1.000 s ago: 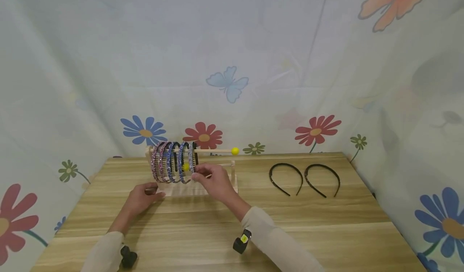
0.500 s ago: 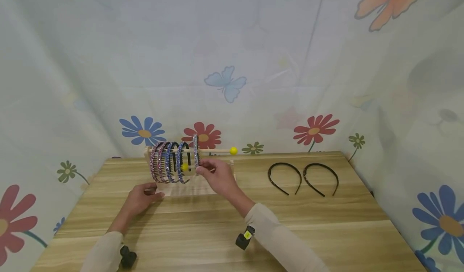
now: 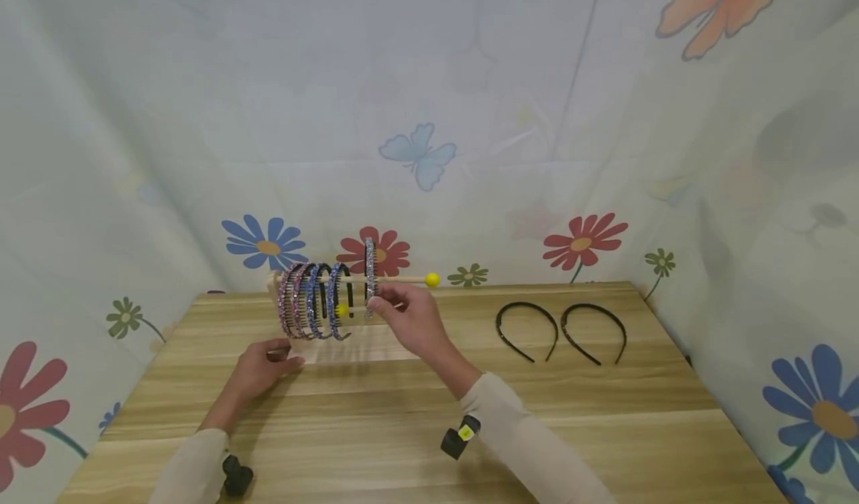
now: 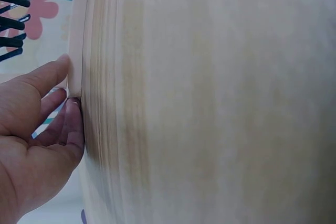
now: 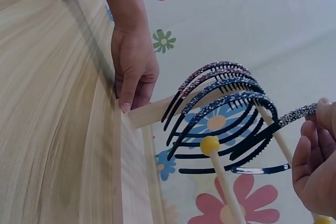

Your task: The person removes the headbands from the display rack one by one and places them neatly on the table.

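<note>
Left of centre in the head view, the right hand (image 3: 411, 317) pinched a silver, glitter-covered, toothed hair band (image 3: 370, 262) between thumb and fingers. The band stood upright, crossing in front of the upper pale wooden rod (image 3: 399, 279), whose round yellow end ball (image 3: 432, 279) lay further right; whether the band encircled the rod could not be told. Further left on the pale wooden stand (image 3: 345, 353) hung two pink glittery hair bands (image 3: 285, 303) and two blue glittery hair bands (image 3: 332, 303). At the stand's lower left corner, the left hand (image 3: 260, 370) gripped the base's end between thumb and fingers. Right of centre, two plain-looking black hair bands (image 3: 526, 304) lay side by side on the wood-grain table (image 3: 376, 422).
</note>
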Demonstrator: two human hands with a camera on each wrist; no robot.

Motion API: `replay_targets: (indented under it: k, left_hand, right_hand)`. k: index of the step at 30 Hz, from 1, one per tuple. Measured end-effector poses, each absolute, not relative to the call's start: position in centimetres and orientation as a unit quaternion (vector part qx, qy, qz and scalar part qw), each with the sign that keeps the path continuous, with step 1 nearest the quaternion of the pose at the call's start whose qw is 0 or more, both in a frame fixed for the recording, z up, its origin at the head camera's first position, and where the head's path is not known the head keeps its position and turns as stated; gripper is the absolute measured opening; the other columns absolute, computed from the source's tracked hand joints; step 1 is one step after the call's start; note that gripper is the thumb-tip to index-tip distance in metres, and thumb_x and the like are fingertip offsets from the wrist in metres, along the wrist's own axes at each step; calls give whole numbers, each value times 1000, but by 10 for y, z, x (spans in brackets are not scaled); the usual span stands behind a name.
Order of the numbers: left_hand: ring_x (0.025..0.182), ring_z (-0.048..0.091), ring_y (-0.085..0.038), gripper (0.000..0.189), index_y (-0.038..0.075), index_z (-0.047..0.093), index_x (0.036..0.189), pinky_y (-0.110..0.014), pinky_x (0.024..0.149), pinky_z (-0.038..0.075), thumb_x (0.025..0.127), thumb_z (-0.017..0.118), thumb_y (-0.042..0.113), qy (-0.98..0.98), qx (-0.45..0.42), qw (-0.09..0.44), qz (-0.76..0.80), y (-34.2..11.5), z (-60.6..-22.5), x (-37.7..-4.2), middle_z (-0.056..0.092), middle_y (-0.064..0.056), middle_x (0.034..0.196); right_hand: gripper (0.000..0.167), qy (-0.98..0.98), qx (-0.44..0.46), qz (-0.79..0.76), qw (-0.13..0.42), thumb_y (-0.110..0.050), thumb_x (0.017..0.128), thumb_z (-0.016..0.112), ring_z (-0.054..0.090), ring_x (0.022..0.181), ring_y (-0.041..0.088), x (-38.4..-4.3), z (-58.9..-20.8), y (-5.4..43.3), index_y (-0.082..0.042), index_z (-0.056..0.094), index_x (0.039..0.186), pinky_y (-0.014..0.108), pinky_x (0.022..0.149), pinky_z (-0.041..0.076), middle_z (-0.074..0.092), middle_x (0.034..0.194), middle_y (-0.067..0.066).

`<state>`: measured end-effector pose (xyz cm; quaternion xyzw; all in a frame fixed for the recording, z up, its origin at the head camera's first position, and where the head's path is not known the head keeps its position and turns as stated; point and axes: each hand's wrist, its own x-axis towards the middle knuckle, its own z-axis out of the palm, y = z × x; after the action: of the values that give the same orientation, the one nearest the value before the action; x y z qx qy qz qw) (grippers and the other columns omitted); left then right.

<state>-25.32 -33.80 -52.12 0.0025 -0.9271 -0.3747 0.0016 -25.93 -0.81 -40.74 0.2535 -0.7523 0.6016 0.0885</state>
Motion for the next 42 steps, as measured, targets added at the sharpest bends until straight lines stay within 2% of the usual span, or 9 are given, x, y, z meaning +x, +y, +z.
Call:
replay_targets:
  k: [8, 18, 27, 42]
  left_hand:
    - [118, 64, -45, 61, -9, 60, 135, -52, 94, 56, 94, 77, 33, -927, 5, 2, -374, -338, -522, -253, 63, -31, 131]
    - [119, 63, -45, 61, -9, 59, 135, -53, 94, 56, 94, 76, 33, -927, 8, 1, -374, -338, -524, -254, 62, -32, 132]
    - [120, 63, -46, 62, -9, 59, 136, -54, 94, 55, 94, 76, 33, -927, 8, 4, -374, -338, -523, -254, 62, -32, 133]
    - [120, 63, -45, 60, -9, 59, 136, -53, 94, 55, 94, 76, 31, -926, 8, 1, -378, -336, -521, -252, 62, -31, 133]
  right_hand:
    - [14, -746, 248, 612, 91, -21, 98, 71, 63, 81, 10, -256, -395, 0, -8, 77, 103, 25, 72, 56, 73, 91, 2]
    - [16, -734, 263, 617, 104, -17, 99, 71, 65, 82, 12, -258, -382, 15, -4, 76, 104, 26, 72, 56, 74, 93, 9]
    - [21, -746, 243, 613, 97, -21, 99, 71, 65, 85, 14, -261, -377, 32, -4, 76, 109, 27, 75, 56, 74, 96, 8]
    - [20, -764, 205, 601, 114, -21, 99, 71, 65, 85, 16, -265, -372, 59, -4, 76, 108, 28, 74, 54, 74, 95, 6]
